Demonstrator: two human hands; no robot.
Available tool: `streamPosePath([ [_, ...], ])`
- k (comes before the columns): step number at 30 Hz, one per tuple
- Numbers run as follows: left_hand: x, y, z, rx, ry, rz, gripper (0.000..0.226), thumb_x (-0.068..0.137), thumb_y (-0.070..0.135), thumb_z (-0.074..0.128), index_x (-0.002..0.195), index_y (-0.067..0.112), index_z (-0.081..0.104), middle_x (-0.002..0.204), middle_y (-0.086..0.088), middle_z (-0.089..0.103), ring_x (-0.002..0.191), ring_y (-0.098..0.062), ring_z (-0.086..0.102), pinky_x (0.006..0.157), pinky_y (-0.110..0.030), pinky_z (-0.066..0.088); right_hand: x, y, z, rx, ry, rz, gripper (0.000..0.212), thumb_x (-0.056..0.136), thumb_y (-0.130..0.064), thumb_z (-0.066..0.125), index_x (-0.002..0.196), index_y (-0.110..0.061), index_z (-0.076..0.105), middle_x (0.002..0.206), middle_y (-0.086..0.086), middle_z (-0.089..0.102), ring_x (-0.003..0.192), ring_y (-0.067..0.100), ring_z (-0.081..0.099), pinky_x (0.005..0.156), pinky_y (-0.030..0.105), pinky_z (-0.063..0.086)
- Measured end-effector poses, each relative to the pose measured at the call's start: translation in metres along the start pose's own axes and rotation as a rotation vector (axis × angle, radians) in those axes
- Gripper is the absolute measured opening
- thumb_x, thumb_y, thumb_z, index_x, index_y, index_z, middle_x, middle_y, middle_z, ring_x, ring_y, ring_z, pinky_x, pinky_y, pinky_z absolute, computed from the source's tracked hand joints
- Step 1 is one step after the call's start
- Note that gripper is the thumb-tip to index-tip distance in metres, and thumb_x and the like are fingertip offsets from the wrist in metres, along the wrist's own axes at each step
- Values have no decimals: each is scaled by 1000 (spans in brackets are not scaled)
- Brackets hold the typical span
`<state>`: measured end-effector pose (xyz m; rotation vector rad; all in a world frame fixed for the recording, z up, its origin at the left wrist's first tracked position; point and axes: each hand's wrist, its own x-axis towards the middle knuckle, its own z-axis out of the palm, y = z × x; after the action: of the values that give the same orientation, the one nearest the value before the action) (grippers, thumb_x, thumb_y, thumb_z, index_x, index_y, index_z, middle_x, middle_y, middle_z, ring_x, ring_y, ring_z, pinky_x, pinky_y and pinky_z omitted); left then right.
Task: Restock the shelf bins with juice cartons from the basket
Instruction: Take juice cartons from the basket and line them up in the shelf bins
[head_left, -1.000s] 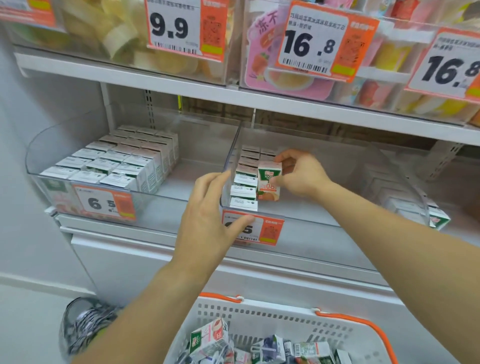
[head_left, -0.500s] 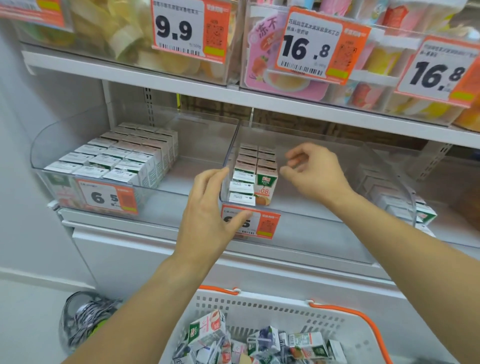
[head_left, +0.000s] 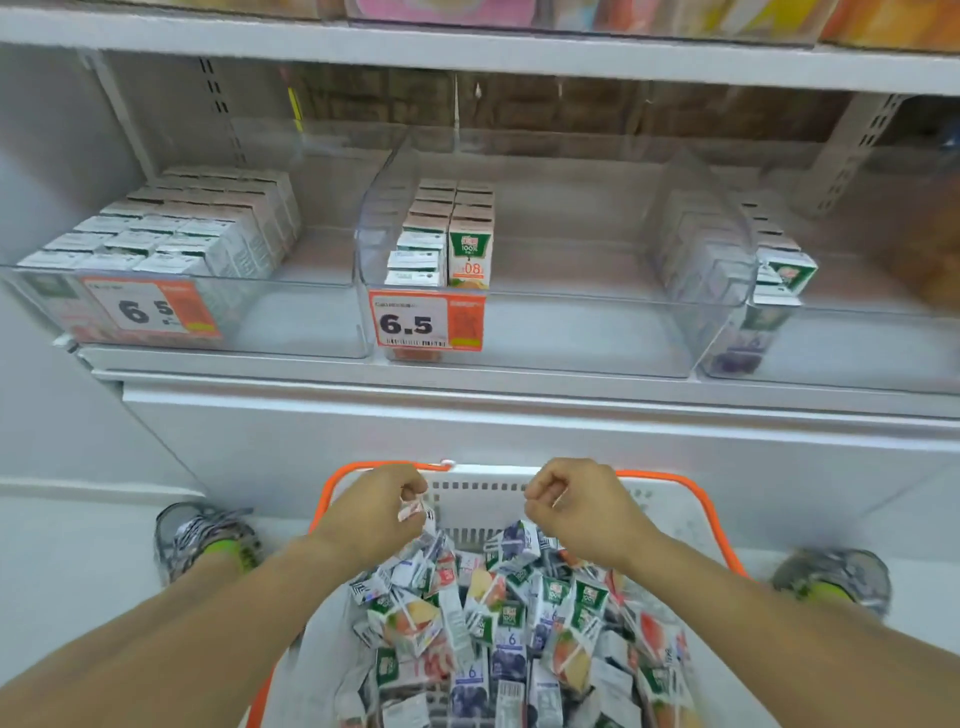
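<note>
Juice cartons (head_left: 498, 618) fill basket (head_left: 691, 493); left hand (head_left: 371, 512) pinches one, right hand (head_left: 576, 512) curled, contents unclear.

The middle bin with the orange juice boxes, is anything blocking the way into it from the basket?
Nothing visible blocks it. The middle bin is open on top, its right part bare beside the two carton rows. Cartons only need lifting from the basket over its clear front wall.

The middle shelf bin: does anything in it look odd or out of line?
Yes. In the middle bin, one orange carton stands upright at the front of the right row, label facing out, while the cartons beside it show only flat white tops. The rest of that bin is bare.
</note>
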<state>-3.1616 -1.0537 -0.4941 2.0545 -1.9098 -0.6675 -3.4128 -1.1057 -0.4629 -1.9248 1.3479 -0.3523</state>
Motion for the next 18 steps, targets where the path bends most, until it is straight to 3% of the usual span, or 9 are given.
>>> streamPosePath([
  [2,-3,-16,16,31,-60,-102,40,88,26,69,126,21,57,123,4,60,104,-9,57,91,-17,41,15,21,13,-53,-36,79,8,88,-13,64,85,-17,70,83,-3,69,74,6,63,62,5,44],
  [4,-1,-26,25,45,-85,-158,51,88,24,69,135,20,50,138,2,53,121,-15,54,99,-22,40,30,36,28,-83,-51,163,8,88,-11,62,85,-13,70,88,0,70,82,12,65,76,18,54],
  [7,5,-39,37,36,-140,-195,66,87,27,70,145,21,38,148,0,45,131,-19,47,107,-29,39,49,57,54,-101,-51,298,5,89,-15,66,87,-11,70,100,7,71,95,20,65,92,34,53],
  [10,12,-50,49,28,-229,-218,74,86,31,69,149,24,30,146,-2,46,128,-22,49,104,-32,41,61,72,82,-146,-93,392,20,91,-25,66,101,-9,62,99,8,64,89,22,60,79,28,50],
  [12,16,-58,57,33,-258,-240,75,86,31,68,149,25,27,142,-3,50,123,-23,54,100,-33,45,65,77,95,-191,-93,444,23,91,-32,66,93,-12,54,89,5,59,81,22,55,67,26,42],
  [14,19,-64,63,29,-247,-256,77,86,33,69,150,27,27,143,-1,50,125,-23,53,103,-34,44,68,81,105,-245,-62,472,27,91,-36,66,92,-12,54,86,4,59,78,21,55,65,24,39],
  [16,22,-66,68,36,-214,-248,76,84,35,72,149,29,33,143,1,50,128,-21,49,107,-34,40,71,84,110,-240,-53,495,29,90,-37,68,97,-9,62,83,4,62,74,19,59,61,23,41],
  [18,25,-64,71,41,-186,-239,70,79,36,76,142,31,46,131,3,54,119,-17,53,103,-29,41,74,83,114,-196,-56,524,28,87,-34,73,97,-9,66,75,1,64,64,14,60,53,21,42],
])
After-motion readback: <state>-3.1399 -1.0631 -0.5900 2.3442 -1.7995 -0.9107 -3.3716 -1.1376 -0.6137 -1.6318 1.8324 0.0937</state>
